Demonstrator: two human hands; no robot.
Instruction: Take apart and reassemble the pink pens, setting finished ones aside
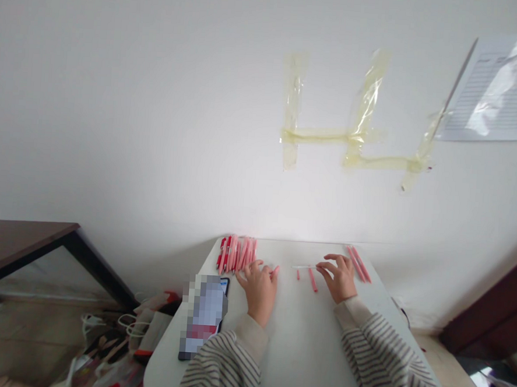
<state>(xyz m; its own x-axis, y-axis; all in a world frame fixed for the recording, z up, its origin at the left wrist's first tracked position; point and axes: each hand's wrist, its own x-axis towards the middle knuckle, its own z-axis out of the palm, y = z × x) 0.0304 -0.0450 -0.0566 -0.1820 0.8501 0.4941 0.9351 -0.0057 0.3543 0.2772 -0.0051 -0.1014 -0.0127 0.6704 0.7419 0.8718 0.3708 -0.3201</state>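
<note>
My right hand (340, 278) pinches a thin white pen refill (303, 267) between thumb and fingertips, its free end pointing left over the table. Below the refill lie a short pink pen piece (298, 275) and a longer pink pen barrel (313, 280). My left hand (260, 290) has curled fingers beside a row of pink and red pens (237, 254) at the back left. A small pink pen part (276, 270) shows at its thumb side; the grip on it is partly hidden. Two pink pen barrels (359, 264) lie to the right of my right hand.
A phone (204, 318) with a blurred screen lies on the left of the white table (303, 360). The wall (157, 123) stands directly behind the table. Bags and other items (117, 348) fill the floor at left, near a brown table (23, 240).
</note>
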